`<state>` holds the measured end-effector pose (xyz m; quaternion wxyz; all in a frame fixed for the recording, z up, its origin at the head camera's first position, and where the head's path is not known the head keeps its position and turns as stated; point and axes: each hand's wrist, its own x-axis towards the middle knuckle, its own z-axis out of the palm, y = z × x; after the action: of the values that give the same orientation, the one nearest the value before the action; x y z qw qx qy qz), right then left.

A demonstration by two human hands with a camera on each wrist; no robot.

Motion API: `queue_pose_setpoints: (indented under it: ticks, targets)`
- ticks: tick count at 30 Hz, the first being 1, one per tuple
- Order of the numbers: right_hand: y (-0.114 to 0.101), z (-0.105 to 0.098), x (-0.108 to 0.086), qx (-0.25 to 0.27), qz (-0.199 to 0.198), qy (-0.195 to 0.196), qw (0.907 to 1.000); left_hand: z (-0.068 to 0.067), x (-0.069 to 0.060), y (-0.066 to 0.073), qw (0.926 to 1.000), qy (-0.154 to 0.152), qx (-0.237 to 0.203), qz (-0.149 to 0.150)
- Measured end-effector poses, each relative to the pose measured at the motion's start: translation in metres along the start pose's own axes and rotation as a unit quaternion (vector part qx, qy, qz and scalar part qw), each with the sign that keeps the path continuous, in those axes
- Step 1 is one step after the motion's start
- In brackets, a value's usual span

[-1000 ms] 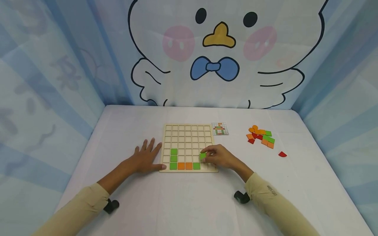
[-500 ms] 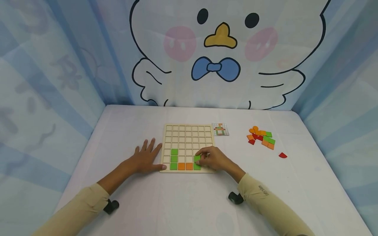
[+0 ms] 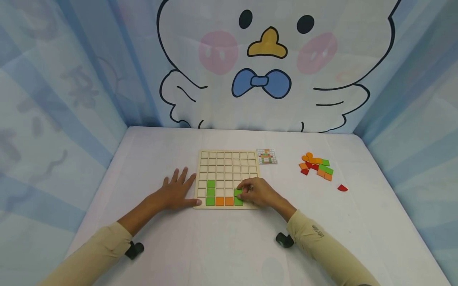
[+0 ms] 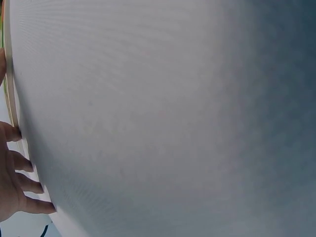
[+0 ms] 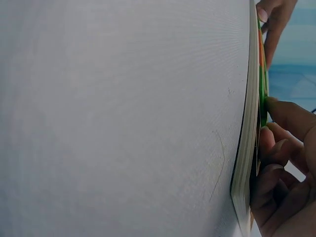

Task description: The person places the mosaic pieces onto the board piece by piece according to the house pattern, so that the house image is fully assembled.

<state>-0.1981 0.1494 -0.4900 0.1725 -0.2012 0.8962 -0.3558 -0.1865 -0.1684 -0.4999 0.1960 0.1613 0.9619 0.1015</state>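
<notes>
A wooden grid board [image 3: 229, 167] lies on the table, with green and orange square tiles in its lower rows. My right hand [image 3: 259, 192] is over the board's lower right part, thumb and fingertips pinching a green square tile [image 3: 237, 192] just above another green tile [image 3: 238, 201] in the bottom row. In the right wrist view the thumb [image 5: 291, 116] touches green at the board's edge; the fingers partly hide the tile. My left hand [image 3: 176, 192] rests with spread fingers at the board's left edge, touching it with thumb and index finger.
A small pattern card [image 3: 266, 156] lies by the board's upper right corner. Further right is a loose pile of orange, green and red pieces [image 3: 318, 165], with one red piece [image 3: 342, 188] apart from it. A printed curtain [image 3: 264, 107] stands behind the table.
My right hand has moved left with the green tile, bringing it over the column above the bottom-row green tile. In the last half second it has hardly moved. The left hand stays put.
</notes>
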Motion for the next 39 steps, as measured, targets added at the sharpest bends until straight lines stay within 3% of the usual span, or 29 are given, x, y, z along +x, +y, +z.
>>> queue_pose_setpoints:
  ticks: [39]
  targets:
    - [-0.0002, 0.0004, 0.0026, -0.001, 0.008, 0.010, 0.9999, -0.0021, -0.0014, 0.0017, 1.0000, 0.001, -0.001, 0.001]
